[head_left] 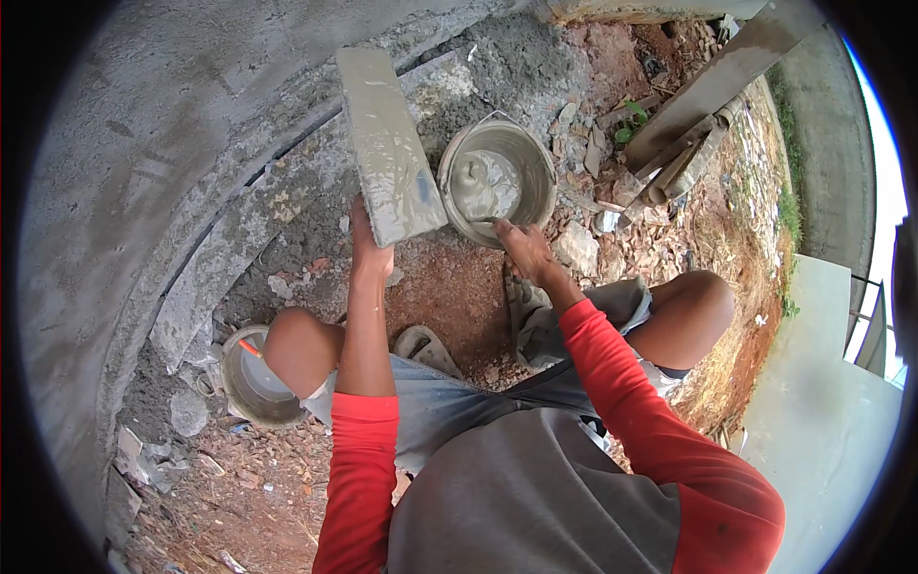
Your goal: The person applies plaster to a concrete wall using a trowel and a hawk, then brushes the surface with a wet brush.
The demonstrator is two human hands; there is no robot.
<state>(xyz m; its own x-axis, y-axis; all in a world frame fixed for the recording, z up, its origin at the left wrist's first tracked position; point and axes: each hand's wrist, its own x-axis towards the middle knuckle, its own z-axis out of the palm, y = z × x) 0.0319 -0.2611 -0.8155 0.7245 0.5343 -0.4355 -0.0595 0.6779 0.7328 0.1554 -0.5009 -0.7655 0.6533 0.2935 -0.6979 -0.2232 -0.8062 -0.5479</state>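
Note:
My left hand [371,239] grips a flat rectangular board [387,143] by its near end. Wet grey cement coats the board's upper face, and the fingers are hidden beneath it. Right beside it stands a bucket [547,182] with a wire handle, holding wet cement [490,182]. My right hand [521,247] is closed at the bucket's near rim around a thin tool [485,221]. This tool reaches into the bucket; its kind is hard to make out.
A grey wall [191,124] curves along the left. A second bucket [251,400] with grey liquid and an orange-handled item [251,347] sits by my left knee. Planks [708,96] lean at the far right. Rubble [579,247] and dry leaves cover the ground.

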